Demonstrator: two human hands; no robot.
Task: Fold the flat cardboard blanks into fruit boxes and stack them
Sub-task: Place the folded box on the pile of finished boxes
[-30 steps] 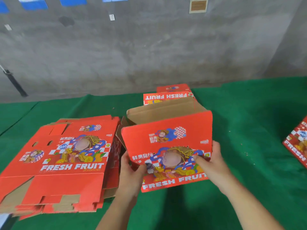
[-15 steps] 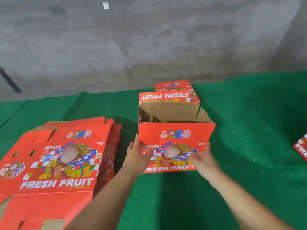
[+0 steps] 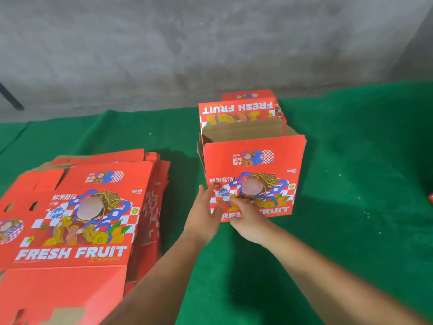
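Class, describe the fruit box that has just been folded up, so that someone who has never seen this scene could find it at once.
Start at the green cloth covering the work surface and look to the right of the pile of flat blanks. The folded fruit box stands upright in front of both hands. Unlike the blanks it is three-dimensional, and unlike the box behind it, its top is open and its lettering reads right way up.

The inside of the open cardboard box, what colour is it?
Plain brown, on the red open cardboard box; the head view shows it.
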